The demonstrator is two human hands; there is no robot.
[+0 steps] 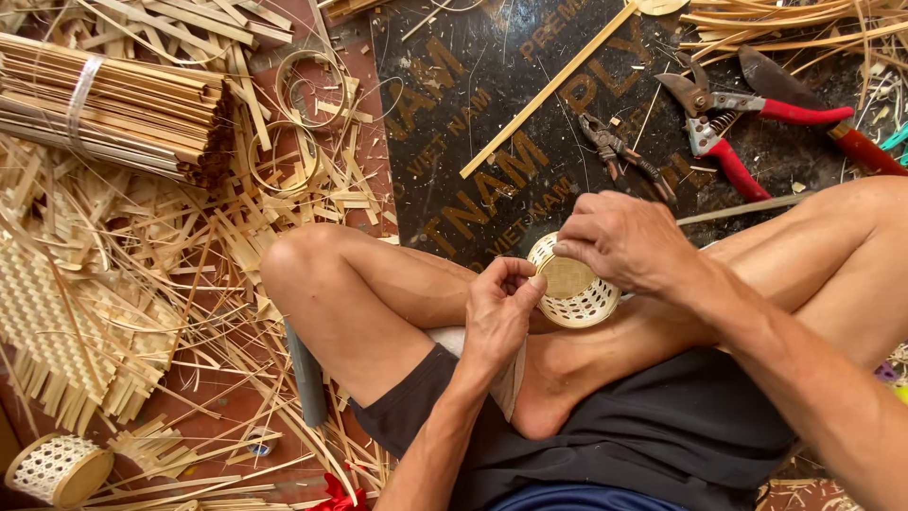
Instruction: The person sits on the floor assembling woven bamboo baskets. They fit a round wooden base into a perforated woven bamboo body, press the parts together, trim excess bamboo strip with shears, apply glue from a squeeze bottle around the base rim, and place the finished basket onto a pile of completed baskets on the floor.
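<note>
I sit cross-legged on the floor with a small round woven bamboo basket resting on my shin and foot. My left hand pinches the basket's near-left rim with thumb and fingers. My right hand grips the far-right rim from above, its fingertips pressed on the edge. The basket has an open lattice wall and a flat pale disc set in it.
A dark printed board lies ahead with a long bamboo strip, pliers and red-handled shears. A tied bundle of bamboo slats, bamboo rings, loose shavings, a woven mat and another small basket lie left.
</note>
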